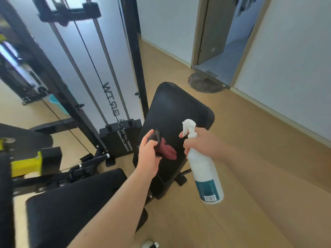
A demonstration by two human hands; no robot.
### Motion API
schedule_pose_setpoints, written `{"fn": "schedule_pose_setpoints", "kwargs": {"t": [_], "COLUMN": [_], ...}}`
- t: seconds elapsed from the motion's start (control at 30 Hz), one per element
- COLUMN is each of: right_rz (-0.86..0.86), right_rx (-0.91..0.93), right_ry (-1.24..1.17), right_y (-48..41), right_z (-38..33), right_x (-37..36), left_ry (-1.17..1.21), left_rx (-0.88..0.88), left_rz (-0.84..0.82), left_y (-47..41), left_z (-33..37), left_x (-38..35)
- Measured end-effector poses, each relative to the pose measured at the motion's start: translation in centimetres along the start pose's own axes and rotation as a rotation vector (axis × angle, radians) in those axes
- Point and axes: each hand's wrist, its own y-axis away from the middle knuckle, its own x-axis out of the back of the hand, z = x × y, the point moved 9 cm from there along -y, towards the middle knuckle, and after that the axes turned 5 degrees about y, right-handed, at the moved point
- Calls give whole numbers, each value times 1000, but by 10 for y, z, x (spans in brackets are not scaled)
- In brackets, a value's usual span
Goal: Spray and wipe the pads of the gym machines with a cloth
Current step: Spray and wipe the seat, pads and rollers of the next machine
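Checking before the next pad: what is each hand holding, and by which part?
The left hand grips the cloth by one bunched end; the right hand holds the bottle by its neck, forefinger at the trigger.

One view only — a wide-angle camera on the person's head, facing forward and down. The left hand and right hand are near the lens — the black pad just beyond, the doorway far.

Home gym room, cable machine, weight stack, padded bench, wooden floor
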Motion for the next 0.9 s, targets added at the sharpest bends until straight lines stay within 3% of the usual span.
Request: {"fn": "schedule_pose_setpoints", "kwargs": {"t": [0.1,0.3,0.67,0.9], "right_rz": [-75,-177,-234,-314], "right_rx": [47,86,11,-34], "right_ry": [54,181,295,358], "right_y": [-8,-32,-104,-142], "right_z": [-12,-38,-75,-59], "right_x": [-29,-95,-203,-248], "left_ry": [25,0,-113,-132], "left_rx": [16,12,67,123], "left_rz": [7,185,305,390], "left_y": [9,17,-23,-37], "left_z": [-1,13,22,9], "left_x": [29,110,227,264]}}
